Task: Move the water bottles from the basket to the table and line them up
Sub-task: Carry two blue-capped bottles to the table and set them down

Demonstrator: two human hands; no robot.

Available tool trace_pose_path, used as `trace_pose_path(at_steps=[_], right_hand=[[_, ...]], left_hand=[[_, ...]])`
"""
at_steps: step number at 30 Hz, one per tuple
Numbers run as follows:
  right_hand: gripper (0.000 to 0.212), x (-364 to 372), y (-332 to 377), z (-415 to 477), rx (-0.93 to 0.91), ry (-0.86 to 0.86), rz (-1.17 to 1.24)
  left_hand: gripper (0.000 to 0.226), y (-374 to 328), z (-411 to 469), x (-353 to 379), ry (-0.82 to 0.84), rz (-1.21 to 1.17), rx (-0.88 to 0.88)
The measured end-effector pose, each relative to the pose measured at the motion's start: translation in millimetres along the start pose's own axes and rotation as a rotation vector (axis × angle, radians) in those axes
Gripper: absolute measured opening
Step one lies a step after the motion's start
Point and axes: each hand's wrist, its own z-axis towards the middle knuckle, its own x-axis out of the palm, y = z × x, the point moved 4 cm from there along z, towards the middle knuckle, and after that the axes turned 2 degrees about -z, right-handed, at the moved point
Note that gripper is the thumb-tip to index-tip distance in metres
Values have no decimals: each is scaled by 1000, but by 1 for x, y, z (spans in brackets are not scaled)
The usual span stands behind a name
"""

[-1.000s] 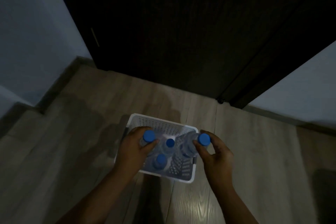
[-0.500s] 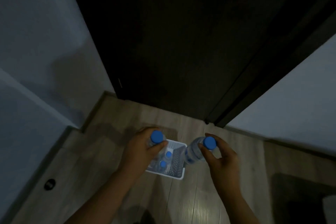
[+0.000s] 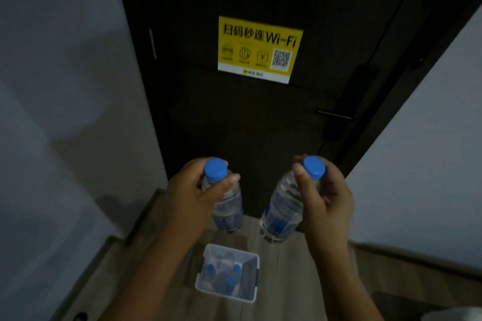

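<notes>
My left hand (image 3: 191, 194) grips a clear water bottle (image 3: 228, 210) with a blue cap just below the neck, holding it upright in the air. A second blue-capped bottle (image 3: 281, 212) is held by my right hand (image 3: 323, 199) near its top, its base tilted a little to the left. Both bottles hang well above the white perforated basket (image 3: 254, 281) on the wooden floor below. Three blue-capped bottles (image 3: 224, 277) still stand inside the basket. No table is in view.
A dark door (image 3: 247, 125) with a yellow Wi-Fi sticker (image 3: 259, 49) and a handle (image 3: 335, 114) stands straight ahead. Pale walls (image 3: 65, 112) close in on the left and right. Wooden floor (image 3: 287, 281) surrounds the basket.
Both hands have lifted their bottles out of the basket and raised them high. The view has risen, so the basket now looks small and far below.
</notes>
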Motion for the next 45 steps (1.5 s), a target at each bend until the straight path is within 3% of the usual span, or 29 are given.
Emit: trace_pose_path(at_steps=[4,6,14,20,25,28,32,40,45], right_hand=[[8,10,58,12,-133,-37,8],[15,15,81,15,-185,-56,-9],[24,39,142,23,-271,47,67],[30,57,152,42,-323,209,121],[29,70,144,65,-309,353,207],[26,80,137,77,-315,448,270],[23,97,131,80,-295,582,361],[25,141,160,16,-232,955,598],[33,155,192,-47,-352,1059,572]], left_hand=[[34,-60,8,-27,-74,-104,119],[27,-79,12,-39,-119,-176,107],[46,-126,16,-81,-221,-81,170],[21,-126,15,-93,-332,-22,106],[31,-136,10,-90,-461,46,107],[29,-137,4,-86,-611,207,69],[25,-141,-19,-83,-759,206,23],[24,-167,-101,-106,-1044,389,-4],[23,-194,-175,-125,-1225,507,-25]])
